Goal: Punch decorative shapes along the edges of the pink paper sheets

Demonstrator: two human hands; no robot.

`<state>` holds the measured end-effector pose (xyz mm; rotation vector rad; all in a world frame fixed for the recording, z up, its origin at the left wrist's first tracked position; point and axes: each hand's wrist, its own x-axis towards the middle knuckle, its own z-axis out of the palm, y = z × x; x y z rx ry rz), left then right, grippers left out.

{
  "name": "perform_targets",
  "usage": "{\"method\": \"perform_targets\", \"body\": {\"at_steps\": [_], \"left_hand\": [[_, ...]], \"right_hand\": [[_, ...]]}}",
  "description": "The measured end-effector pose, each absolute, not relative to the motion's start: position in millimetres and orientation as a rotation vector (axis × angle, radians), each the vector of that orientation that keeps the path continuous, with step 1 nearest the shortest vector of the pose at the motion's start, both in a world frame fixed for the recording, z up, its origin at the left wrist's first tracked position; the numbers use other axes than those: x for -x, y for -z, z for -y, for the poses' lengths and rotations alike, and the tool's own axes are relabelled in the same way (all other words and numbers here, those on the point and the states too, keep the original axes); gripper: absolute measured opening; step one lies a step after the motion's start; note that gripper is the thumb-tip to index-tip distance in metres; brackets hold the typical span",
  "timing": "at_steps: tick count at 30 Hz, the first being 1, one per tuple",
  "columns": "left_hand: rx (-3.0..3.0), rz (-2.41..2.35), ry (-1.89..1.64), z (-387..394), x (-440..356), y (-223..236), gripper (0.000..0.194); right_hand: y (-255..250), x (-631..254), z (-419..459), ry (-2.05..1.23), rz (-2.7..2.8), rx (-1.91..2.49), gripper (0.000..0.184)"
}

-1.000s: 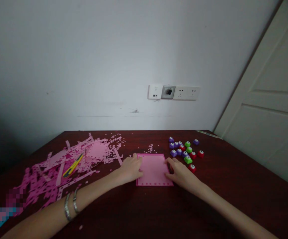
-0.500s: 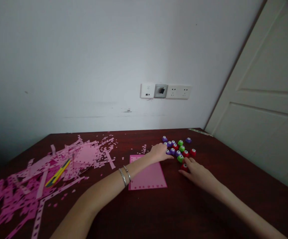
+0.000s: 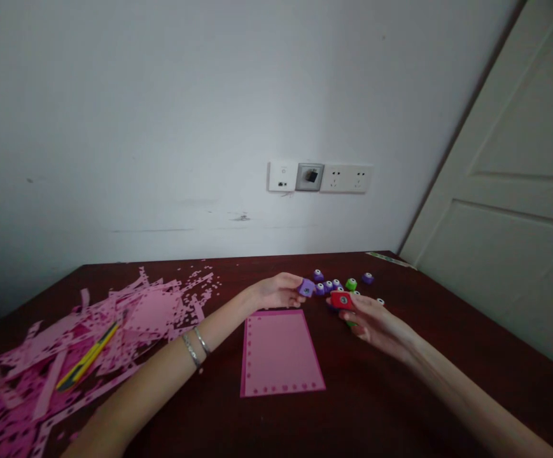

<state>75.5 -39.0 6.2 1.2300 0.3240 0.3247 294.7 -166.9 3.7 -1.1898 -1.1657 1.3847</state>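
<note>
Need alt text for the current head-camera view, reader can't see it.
Left hand holds a purple punch and right hand a red punch, both raised above a dark wooden table. Between the forearms lies a pink sheet with punched-looking marks along two edges; pink paper scraps and a yellow cutter lie left, more punches beyond the hands.

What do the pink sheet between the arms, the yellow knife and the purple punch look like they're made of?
The pink sheet looks like matte paper: flat and thin. The yellow knife seems smooth plastic, judging by its bright body. The purple punch is probably moulded plastic, though its round dark centre could be metal.
</note>
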Motion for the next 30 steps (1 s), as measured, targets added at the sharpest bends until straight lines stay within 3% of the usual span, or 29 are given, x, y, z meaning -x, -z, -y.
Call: {"method": "perform_targets", "body": {"at_steps": [7,12,15,17,24,27,30], "left_hand": [[-1.693,-0.542,-0.356,14,-56,-5,0.03],[-2.376,-1.181,-0.564,-46,-42,-7,0.029],[-2.479,-1.486,-0.468,-78,-32,0,0.027],[-2.48,-1.552,-0.427,-92,-27,7,0.025],[-2.519,-1.527,-0.332,-98,-22,16,0.025],[-2.597,-1.479,-0.503,-83,-32,10,0.033],[-2.723,-1.097,-0.733,-60,-56,7,0.036]], "right_hand": [[-5,-278,132,-1.308,1.391,1.23,0.042],[-6,-248,49,-0.575,1.88,1.523,0.031],[-3,-225,2,-0.109,2.186,1.697,0.025],[0,-212,-17,0.019,2.324,1.782,0.025],[9,-206,-36,0.01,2.401,1.734,0.033],[-1,-237,-33,0.031,2.32,1.644,0.035],[-12,-282,-25,-0.107,2.374,1.711,0.029]]}}
